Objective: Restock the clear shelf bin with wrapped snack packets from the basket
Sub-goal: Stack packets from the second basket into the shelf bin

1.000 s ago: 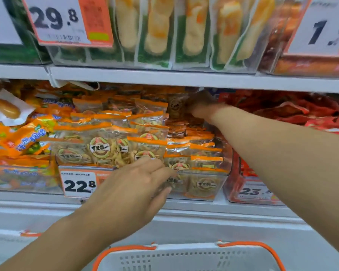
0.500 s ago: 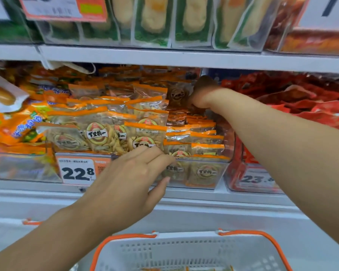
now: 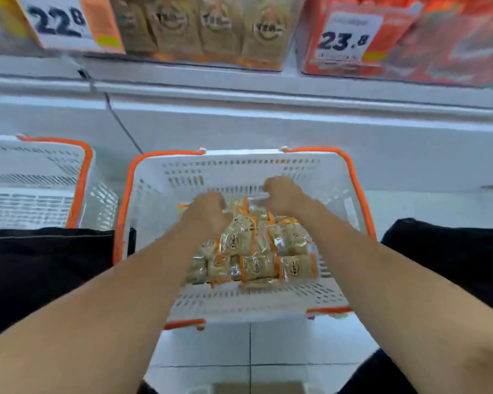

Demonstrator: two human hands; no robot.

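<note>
Right, we're mid-restock, on a pickup. Both hands are down in the white basket (image 3: pixel 154 231) with the orange rim, which sits on the floor tiles below the shelf. Left hand (image 3: pixel 208 214) has its fingers curled into the snack packets (image 3: pixel 254 251) at the far side of the pile; right hand (image 3: pixel 285 194) is curled the same way just beside it, near the far wall of the basket. We see only the backs of both hands, so we can't tell whether either actually has a packet pinched or is only closing on one.

What's done: the clear bin (image 3: pixel 205 27) on the shelf above already shows a row of packets standing against its front wall, next to the 22.8 price tag (image 3: pixel 60 21). What's left: a good heap remains in the basket, mostly across its middle and near side, so we judge several more trips.

Hard to read:
- The bin is cut off at the top edge, so its fill level is unknown.
- Fingertips are hidden under the hands.
- The picture is motion-blurred; packet labels are unreadable.
- A second basket (image 3: pixel 40 177) at left is partly out of view, contents unclear.
- The red bin (image 3: pixel 410 41) at right is cropped too.
</note>
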